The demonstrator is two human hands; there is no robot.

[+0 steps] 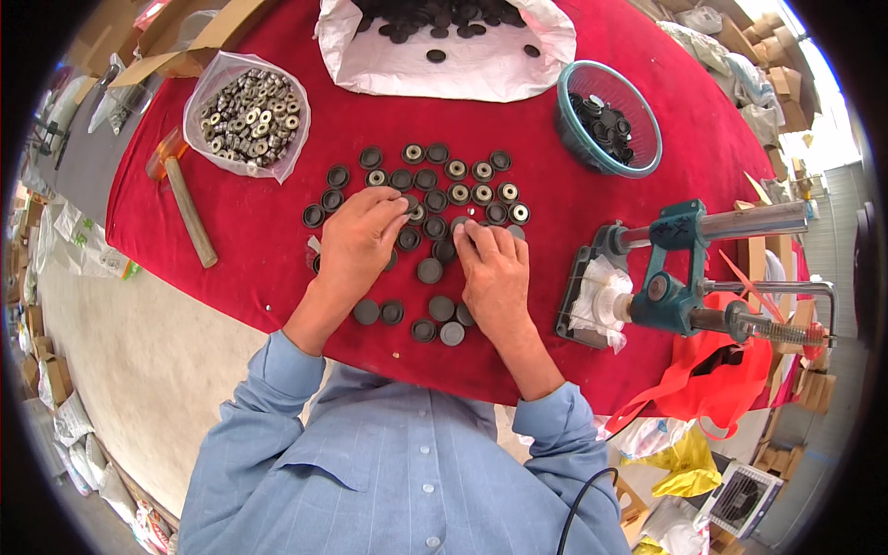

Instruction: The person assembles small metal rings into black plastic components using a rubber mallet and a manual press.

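Note:
Small black round caps (429, 270) lie spread in loose rows on the red cloth; several hold a metal ring (520, 214) with a hole in its middle. Over the left part of the rows, my left hand (354, 242) has thumb and fingers pinched together beside a cap with a ring; what sits between the fingertips is too small to make out. My right hand (495, 273) reaches in from the right, its bent fingertips closed on a black cap (460, 223). Flat caps (452, 333) lie nearer to me, between my forearms.
Metal rings fill a clear plastic bag (298, 153) at the far left, near a wooden-handled hammer (192, 213). Black caps lie in a white sack (444, 81) at the back and a teal basket (566, 139). A green hand press (673, 268) and red bag (708, 384) are at right.

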